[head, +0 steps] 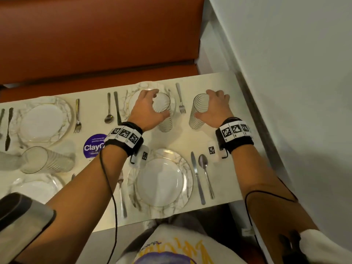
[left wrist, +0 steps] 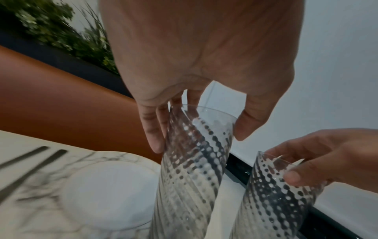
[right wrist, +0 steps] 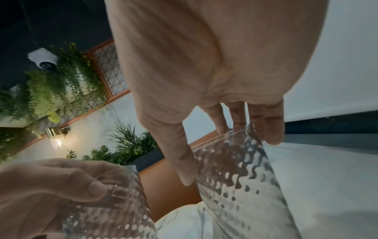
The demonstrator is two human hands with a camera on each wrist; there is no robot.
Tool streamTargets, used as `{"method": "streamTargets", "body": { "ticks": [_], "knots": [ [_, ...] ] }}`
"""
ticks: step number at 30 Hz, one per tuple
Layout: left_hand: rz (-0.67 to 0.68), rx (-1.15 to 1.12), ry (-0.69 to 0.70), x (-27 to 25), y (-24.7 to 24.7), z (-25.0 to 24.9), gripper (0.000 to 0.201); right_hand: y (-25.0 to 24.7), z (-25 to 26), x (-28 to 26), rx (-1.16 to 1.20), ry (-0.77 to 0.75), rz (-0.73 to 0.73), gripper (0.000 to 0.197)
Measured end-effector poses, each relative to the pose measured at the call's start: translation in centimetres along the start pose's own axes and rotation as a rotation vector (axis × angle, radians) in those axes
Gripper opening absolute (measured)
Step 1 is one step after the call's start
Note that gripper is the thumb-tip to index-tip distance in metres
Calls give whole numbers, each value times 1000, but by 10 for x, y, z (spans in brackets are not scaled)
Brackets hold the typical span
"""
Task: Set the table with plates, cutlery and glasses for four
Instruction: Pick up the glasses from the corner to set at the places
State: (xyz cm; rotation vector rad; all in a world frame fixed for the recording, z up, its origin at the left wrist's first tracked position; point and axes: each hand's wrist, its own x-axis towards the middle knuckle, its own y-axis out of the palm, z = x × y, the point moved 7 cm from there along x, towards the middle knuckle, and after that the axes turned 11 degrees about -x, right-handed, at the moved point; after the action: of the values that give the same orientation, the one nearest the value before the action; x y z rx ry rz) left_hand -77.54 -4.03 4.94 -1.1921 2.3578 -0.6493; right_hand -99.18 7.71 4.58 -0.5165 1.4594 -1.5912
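Two ribbed clear glasses are held near the far right of the table. My left hand (head: 148,109) grips one glass (head: 164,113) by its upper part, over the near edge of the far marbled plate (head: 131,100). In the left wrist view the fingers and thumb pinch that glass (left wrist: 196,158) just below the rim. My right hand (head: 215,109) grips the other glass (head: 199,111) to the right of a fork (head: 180,98); the right wrist view shows this glass (right wrist: 241,174) between thumb and fingers. A plate (head: 162,180) with knife (head: 197,176) and spoon (head: 205,172) lies close to me.
At left lie another plate (head: 43,121), a fork (head: 77,117) and a glass (head: 38,159) beside a purple sticker (head: 93,145). A spoon (head: 109,111) and knife (head: 117,107) lie left of the far plate. An orange bench (head: 95,35) runs behind; a white wall (head: 295,73) borders the right.
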Motion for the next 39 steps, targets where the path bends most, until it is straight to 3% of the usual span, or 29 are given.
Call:
{"method": "streamTargets", "body": {
  "ticks": [7, 15, 25, 32, 39],
  "knots": [
    [-49, 16, -48, -54, -48, 64, 86, 42, 50, -48, -22, -23, 41, 89],
    [-89, 28, -121, -78, -59, 105, 89, 61, 73, -68, -76, -62, 77, 93],
    [-97, 0, -149, -75, -60, 112, 93, 59, 65, -72, -165, -29, 158, 92],
    [-102, 18, -167, -75, -60, 111, 94, 57, 62, -74, -185, -3, 196, 105],
    [-95, 36, -193, -75, -59, 111, 94, 51, 64, -75, -106, -15, 151, 85]
  ]
}}
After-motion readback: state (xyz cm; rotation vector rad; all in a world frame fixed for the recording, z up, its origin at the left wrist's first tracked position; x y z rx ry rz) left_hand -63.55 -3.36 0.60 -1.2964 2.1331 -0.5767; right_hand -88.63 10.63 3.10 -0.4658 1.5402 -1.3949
